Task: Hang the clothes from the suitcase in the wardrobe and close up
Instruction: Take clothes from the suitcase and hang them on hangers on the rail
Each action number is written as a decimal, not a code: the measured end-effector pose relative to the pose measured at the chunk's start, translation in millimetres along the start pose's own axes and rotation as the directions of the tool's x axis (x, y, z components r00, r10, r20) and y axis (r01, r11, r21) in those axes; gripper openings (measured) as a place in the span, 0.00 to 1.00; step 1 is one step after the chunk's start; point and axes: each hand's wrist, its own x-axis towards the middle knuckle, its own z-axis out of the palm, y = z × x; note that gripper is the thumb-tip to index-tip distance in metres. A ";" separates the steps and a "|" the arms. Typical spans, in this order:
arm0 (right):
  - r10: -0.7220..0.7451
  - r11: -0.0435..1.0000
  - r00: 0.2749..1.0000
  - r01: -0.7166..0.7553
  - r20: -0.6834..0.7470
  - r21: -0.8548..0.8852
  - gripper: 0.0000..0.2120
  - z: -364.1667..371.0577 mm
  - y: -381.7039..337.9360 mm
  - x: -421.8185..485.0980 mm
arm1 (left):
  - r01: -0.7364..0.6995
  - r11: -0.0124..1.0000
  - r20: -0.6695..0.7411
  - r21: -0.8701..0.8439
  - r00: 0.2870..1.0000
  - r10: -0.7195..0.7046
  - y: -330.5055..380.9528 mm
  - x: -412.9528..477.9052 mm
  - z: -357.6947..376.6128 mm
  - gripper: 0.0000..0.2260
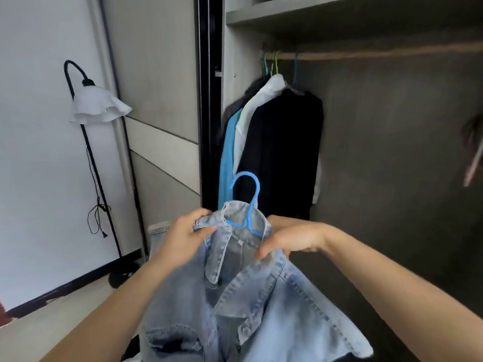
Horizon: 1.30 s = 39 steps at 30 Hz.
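A light blue denim jacket (251,304) hangs in front of me on a blue plastic hanger (247,197), whose hook sticks up above the collar. My left hand (185,233) pinches the left side of the collar. My right hand (290,239) grips the jacket's right shoulder over the hanger arm. Behind them the wardrobe (392,152) stands open, with a wooden rail (379,54) across its top. A black garment (285,152), a white one (257,105) and a blue one (227,158) hang at the rail's left end. The suitcase is out of view.
The wardrobe's sliding door (162,100) is pushed to the left. A floor lamp (96,105) with a white shade stands against the white wall, its cable dangling. Something pinkish (473,155) hangs blurred at the right edge. A shelf (339,11) runs above the rail.
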 end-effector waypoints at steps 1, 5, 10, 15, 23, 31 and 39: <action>0.010 1.000 1.000 -0.010 -0.018 0.028 0.08 9.1 5.8 -0.6 | 0.019 1.000 0.043 0.016 0.999 -0.020 -2.2 -1.5 10.9 0.07; 0.005 0.982 0.983 0.030 -0.184 0.187 0.14 17.9 23.1 -10.1 | 0.094 0.995 0.102 0.044 0.990 -0.098 -0.8 3.0 51.5 0.06; 0.097 0.857 0.894 0.148 -0.437 0.493 0.17 7.5 22.8 -27.3 | 0.280 0.941 0.280 -0.189 0.934 -0.221 32.8 19.0 81.5 0.20; 0.206 0.727 0.719 0.341 -0.663 0.596 0.03 -23.7 11.1 -46.2 | 0.426 0.822 0.463 -0.377 0.856 -0.231 84.7 44.2 91.6 0.09; 0.194 0.764 0.502 0.461 -0.843 0.450 0.17 -98.8 -6.1 -43.8 | 0.287 0.836 0.132 -0.467 0.958 -0.256 131.4 89.6 67.6 0.09; 0.090 0.844 0.321 0.478 -0.943 0.243 0.16 -195.6 -36.1 -4.1 | 0.111 0.940 0.325 -0.323 0.946 0.000 194.3 145.0 61.5 0.08; 0.046 0.868 0.301 0.461 -0.953 0.187 0.24 -288.8 -37.5 63.3 | -0.165 0.980 -0.014 0.115 0.986 0.168 158.9 244.3 93.3 0.18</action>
